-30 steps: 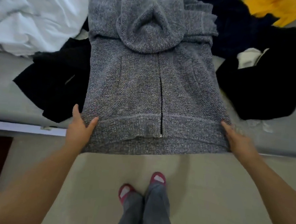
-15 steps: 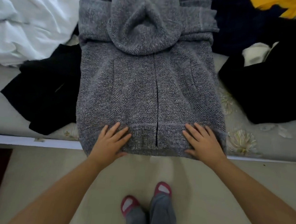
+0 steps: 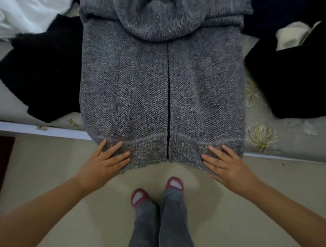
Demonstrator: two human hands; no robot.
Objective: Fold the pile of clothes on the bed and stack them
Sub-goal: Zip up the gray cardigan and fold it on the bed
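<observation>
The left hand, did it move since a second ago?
Yes. The left hand slid from the outer left corner of the gray hoodie inward along its hem toward the zipper, ending just below the bed edge.

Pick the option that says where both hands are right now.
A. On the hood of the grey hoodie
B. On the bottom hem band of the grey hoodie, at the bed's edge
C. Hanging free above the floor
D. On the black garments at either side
B: the left hand and right hand lie with fingers spread on the hem band of the grey hoodie, one on each side of its zipper.
</observation>
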